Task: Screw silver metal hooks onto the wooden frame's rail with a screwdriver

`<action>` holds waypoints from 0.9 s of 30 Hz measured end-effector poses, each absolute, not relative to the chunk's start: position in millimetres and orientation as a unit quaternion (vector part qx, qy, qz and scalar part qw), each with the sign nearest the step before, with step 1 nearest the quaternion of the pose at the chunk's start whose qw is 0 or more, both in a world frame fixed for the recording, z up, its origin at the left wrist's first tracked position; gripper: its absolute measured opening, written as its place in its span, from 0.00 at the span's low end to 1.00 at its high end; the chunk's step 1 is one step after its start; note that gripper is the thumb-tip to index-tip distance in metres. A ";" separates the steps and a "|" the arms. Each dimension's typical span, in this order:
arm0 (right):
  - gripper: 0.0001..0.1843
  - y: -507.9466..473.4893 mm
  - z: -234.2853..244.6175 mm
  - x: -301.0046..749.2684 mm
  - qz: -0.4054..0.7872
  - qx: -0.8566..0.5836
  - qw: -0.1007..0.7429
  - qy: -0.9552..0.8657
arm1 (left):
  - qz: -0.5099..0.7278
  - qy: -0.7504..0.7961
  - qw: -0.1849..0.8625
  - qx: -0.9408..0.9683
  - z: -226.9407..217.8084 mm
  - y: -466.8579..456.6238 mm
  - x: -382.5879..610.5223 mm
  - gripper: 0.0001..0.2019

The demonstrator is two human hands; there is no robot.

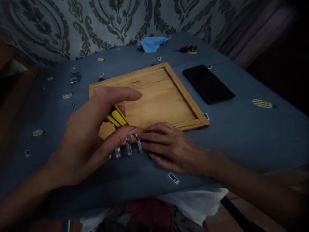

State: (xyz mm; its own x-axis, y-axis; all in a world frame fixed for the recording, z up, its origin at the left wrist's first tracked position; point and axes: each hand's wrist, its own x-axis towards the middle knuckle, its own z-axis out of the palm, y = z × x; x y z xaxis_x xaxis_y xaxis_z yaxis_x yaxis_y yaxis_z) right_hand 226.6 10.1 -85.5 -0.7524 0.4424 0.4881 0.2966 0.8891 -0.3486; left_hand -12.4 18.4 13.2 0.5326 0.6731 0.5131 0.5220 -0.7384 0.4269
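My left hand (89, 135) is curled round a yellow-and-black tool (117, 117), perhaps a screwdriver, with its tip hidden behind my thumb. It hovers over the near edge of a shallow wooden tray (159, 93) on a blue cloth. My right hand (166, 145) lies low on the cloth, fingers pressed together on a small metal clip (134, 139) at the tray's near edge. Two or three more metal clips (123, 150) sit in a row just left of it.
A black phone (208, 83) lies right of the tray. A blue rag (152, 43) and a dark tool (187, 49) lie at the far edge. Small metal parts (75, 78) are scattered at the far left. A patterned curtain hangs behind.
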 end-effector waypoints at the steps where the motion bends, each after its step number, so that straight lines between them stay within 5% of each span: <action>1: 0.16 10.2 -85.4 226.5 0.125 -0.198 0.289 -0.928 | 0.351 0.350 0.131 0.859 14.5 16.8 -10.9 0.22; 7: 0.16 11.7 -84.8 226.5 0.126 -0.191 0.290 -0.929 | 0.376 0.378 0.247 0.809 17.9 9.4 -1.9 0.21; 12: 0.16 11.0 -86.0 226.3 0.124 -0.198 0.291 -0.928 | 0.369 0.353 0.165 0.844 14.6 14.8 -7.7 0.14; 21: 0.17 11.6 -86.5 226.9 0.124 -0.198 0.286 -0.929 | 0.339 0.317 0.137 0.875 16.7 18.3 -13.1 0.23; 27: 0.16 11.4 -86.7 226.9 0.122 -0.193 0.292 -0.929 | 0.373 0.323 0.114 0.862 15.2 17.2 -8.5 0.15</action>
